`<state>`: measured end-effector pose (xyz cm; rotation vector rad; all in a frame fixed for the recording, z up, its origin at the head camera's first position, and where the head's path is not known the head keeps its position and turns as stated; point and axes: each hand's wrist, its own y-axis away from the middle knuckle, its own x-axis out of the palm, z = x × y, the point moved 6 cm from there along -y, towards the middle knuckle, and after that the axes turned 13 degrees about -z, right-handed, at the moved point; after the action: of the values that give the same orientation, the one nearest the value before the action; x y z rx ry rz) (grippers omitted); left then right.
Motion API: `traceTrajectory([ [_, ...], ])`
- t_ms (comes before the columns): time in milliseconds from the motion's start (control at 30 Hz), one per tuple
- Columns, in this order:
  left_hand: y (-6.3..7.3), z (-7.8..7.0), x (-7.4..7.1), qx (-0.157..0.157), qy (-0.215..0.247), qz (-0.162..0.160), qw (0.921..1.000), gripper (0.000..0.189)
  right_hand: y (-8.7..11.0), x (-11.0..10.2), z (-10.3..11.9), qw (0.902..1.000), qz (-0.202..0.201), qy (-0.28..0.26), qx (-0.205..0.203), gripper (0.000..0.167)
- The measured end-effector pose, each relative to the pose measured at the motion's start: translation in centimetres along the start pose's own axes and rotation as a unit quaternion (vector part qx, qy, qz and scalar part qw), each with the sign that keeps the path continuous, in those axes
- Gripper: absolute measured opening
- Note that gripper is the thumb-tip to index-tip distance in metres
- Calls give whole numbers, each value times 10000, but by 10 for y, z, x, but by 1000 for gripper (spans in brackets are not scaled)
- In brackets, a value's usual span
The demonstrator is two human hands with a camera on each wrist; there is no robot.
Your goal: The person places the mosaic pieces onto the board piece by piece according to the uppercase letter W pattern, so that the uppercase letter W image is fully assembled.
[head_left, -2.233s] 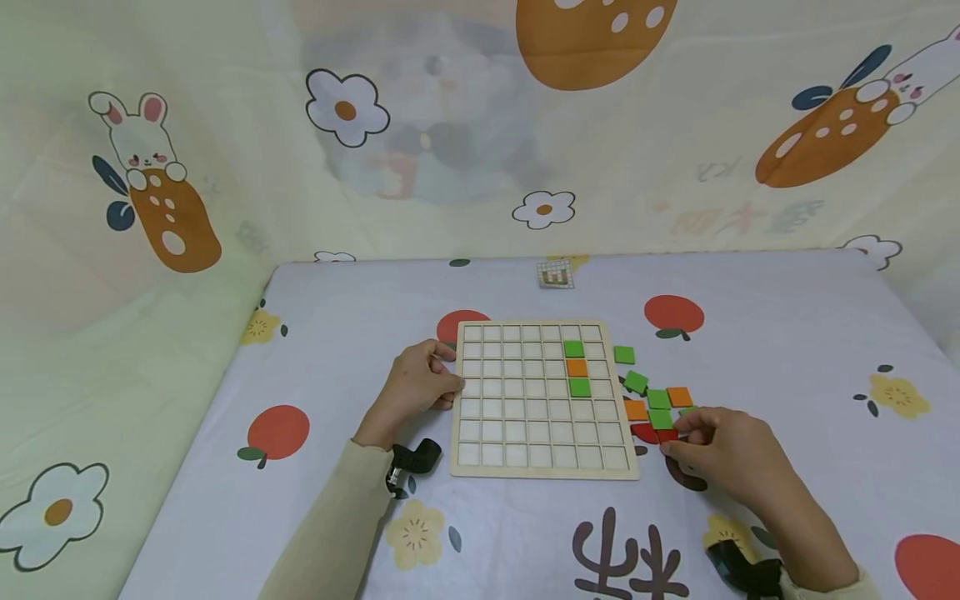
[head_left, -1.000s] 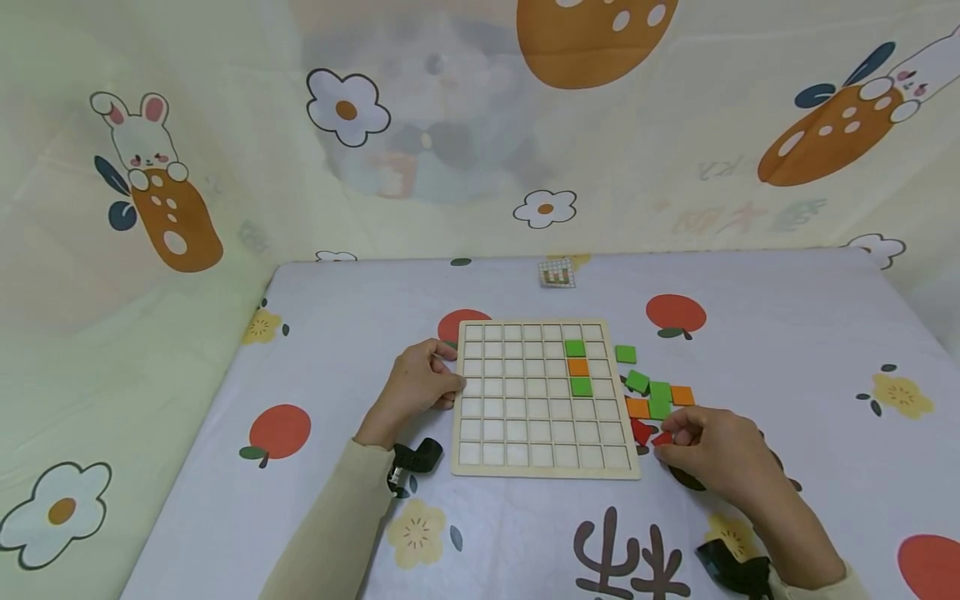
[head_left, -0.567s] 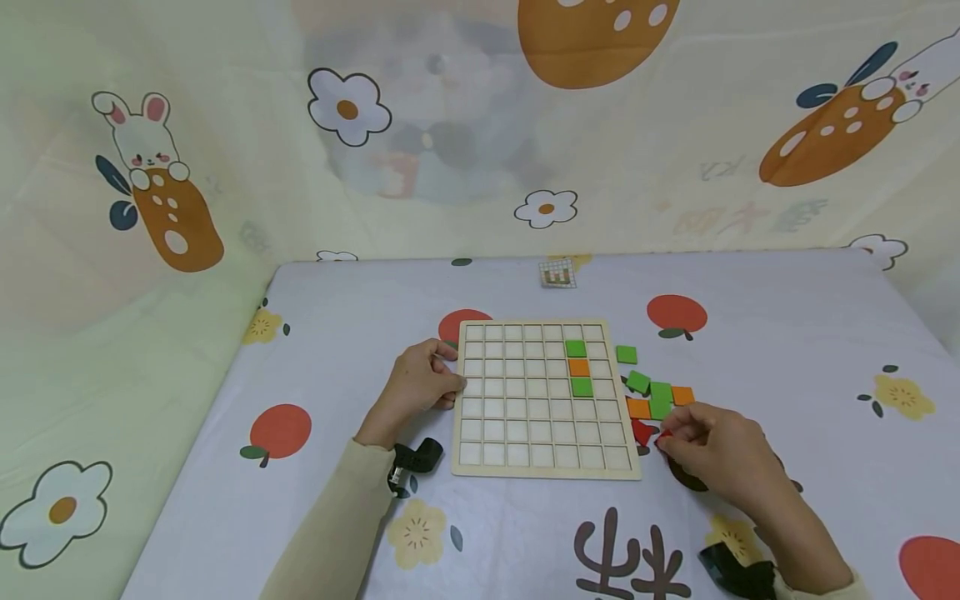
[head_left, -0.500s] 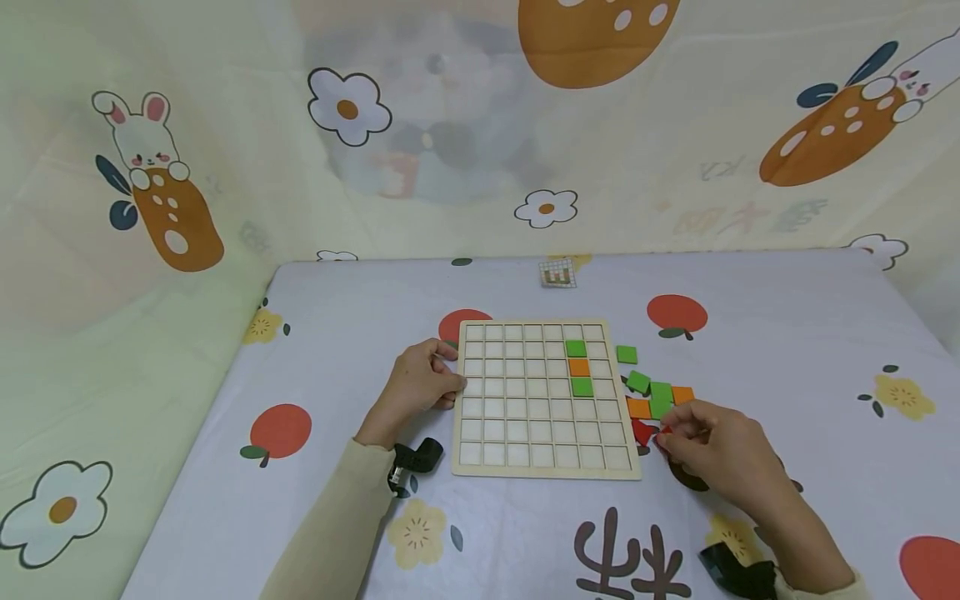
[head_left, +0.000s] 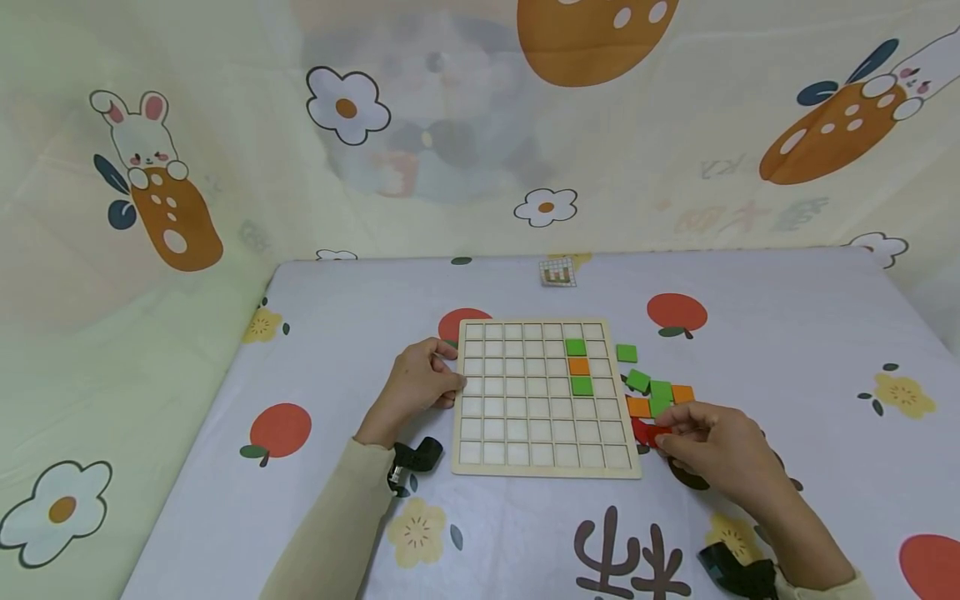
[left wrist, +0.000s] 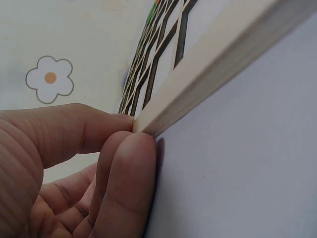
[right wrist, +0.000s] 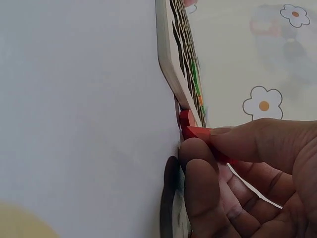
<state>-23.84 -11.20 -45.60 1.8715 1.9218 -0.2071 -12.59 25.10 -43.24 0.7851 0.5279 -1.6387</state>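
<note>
From where I stand, the right hand [head_left: 731,450] has its grip on a red piece [right wrist: 199,133], pinched between thumb and fingers just off the board's right side, near its front corner. A second red piece [right wrist: 185,118] lies close by; I can't tell whether the two touch. The left hand [head_left: 420,379] pinches the left edge of the gridded board [head_left: 517,431] on the worktop [head_left: 375,308].

To do this well, I'd pinch the red piece by its edges, lift it clear of the loose green tile [head_left: 626,354] and orange tile [head_left: 638,407], and let the left hand steady the board without pulling.

Large dark characters [head_left: 610,537] mark the cloth, too stylised for me to read; the backdrop's lettering [head_left: 742,218] shows faint and seemingly reversed. I spot no brand, and the little card [head_left: 557,272] has no legible words.
</note>
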Motion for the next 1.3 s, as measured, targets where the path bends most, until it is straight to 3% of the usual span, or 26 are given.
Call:
traceTrajectory([
  [667,1,-1,-1,5,36,20,10000,35,-1,3,-3,9998,197,-19,-45,22],
  [1300,2,-2,-1,18,-25,-1,10000,35,-2,1,0,9983,274,222,-461,14],
])
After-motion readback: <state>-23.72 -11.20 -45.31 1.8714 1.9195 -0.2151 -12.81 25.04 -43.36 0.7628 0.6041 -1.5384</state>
